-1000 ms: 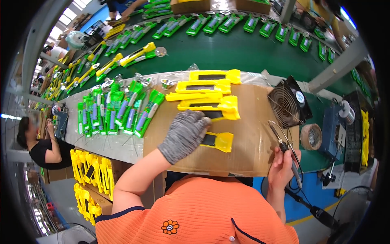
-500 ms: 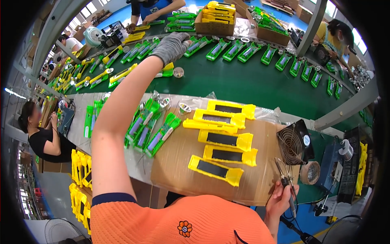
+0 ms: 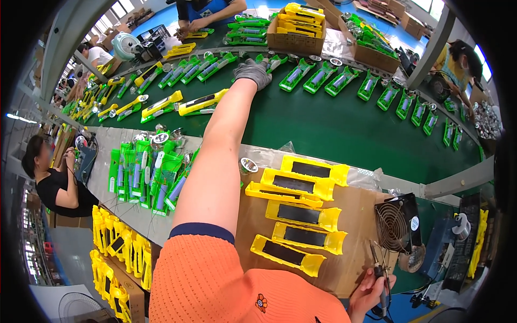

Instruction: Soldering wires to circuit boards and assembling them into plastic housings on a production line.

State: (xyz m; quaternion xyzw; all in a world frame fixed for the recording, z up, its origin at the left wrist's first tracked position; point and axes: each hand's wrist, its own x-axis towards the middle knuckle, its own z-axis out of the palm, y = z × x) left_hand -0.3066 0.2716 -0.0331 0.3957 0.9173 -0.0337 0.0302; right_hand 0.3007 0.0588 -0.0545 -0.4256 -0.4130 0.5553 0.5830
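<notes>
My left hand (image 3: 253, 74), in a grey glove, reaches across the green conveyor belt (image 3: 328, 126). Its fingers close on a green plastic housing (image 3: 278, 63) in the far row, and the glove covers part of that piece. At the lower right, my bare right hand (image 3: 370, 290) grips a soldering iron (image 3: 380, 270), tip pointing up and away from me. Several yellow covers (image 3: 299, 214) with dark panels lie in a column on the cardboard sheet (image 3: 358, 226) before me. Left of them, partly behind my left arm, is a cluster of green housings (image 3: 141, 172) with wires and round reflectors.
A black fan (image 3: 397, 225) stands right of the cardboard, beside a roll of tape (image 3: 412, 258) and a blue box-shaped device (image 3: 437, 258). Yellow covers fill a carton (image 3: 132, 285) at lower left. Metal posts (image 3: 431, 46) rise by the belt. Co-workers sit left and beyond.
My left hand has moved right over the belt, onto a green housing. The view has shifted, and my left arm now hides part of the near green cluster. My right hand keeps the soldering iron.
</notes>
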